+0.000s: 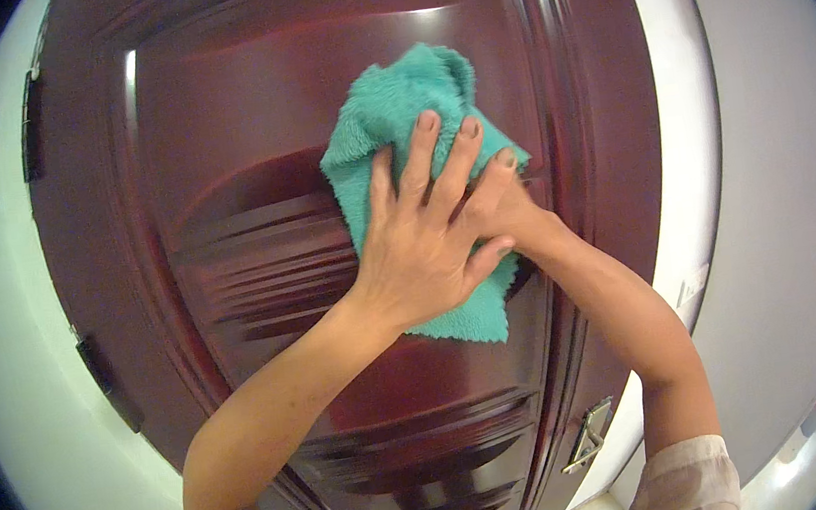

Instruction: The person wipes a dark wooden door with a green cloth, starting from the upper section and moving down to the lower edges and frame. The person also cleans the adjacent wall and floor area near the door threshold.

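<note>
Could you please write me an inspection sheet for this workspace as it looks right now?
Surface: dark red panelled door, glossy, with reflections across its raised panels.
Job's things: teal fluffy cloth, crumpled, pressed flat against the door's middle panel.
Clutter: small items low at the right edge, too small to tell.
Grips: left hand spread flat on the cloth; right hand partly tucked under the left, also on the cloth.
Cables: nothing seen.
Surroundings: black hinges on the door's left edge, metal lever handle low on the right, pale walls on both sides.
</note>
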### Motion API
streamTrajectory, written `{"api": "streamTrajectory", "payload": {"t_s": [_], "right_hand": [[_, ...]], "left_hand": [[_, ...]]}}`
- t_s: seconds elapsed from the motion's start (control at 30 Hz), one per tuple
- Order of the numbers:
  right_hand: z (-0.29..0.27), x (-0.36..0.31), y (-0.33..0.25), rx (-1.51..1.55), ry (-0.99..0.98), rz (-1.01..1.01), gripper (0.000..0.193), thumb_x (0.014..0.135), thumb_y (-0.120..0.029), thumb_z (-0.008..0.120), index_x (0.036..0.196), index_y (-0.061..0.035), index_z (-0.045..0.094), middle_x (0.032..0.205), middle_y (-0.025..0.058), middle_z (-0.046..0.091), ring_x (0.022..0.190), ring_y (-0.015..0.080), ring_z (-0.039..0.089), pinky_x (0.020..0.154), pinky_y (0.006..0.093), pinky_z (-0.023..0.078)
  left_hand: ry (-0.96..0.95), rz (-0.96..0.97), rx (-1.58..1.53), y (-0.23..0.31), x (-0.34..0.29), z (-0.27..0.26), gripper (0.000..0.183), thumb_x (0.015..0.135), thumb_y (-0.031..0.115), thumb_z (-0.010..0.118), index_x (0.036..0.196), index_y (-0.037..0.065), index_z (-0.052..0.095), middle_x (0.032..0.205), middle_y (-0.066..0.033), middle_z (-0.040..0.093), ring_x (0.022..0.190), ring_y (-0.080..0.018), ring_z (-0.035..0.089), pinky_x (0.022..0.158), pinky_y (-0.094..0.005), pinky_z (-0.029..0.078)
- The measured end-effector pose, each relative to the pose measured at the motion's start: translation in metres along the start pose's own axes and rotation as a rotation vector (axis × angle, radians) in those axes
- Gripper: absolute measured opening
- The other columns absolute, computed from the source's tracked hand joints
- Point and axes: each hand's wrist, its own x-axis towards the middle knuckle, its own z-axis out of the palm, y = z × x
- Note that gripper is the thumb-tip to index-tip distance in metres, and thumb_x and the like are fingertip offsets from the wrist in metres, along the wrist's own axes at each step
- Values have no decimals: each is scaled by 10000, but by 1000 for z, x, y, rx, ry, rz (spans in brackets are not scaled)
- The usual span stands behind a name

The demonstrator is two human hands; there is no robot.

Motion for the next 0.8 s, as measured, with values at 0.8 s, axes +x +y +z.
{"api": "streamTrajectory", "payload": {"t_s": [0.8], "right_hand": [[-16,79,-23,-355,298,-308,332,796,-23,565,1123,-62,604,1303,118,550,1333,332,399,1140,469,231]], "left_hand": [[-50,-670,823,-256,96,-164,569,988,467,304,1452,146,379,1485,-157,377,1396,-369,280,1114,-561,209]]}}
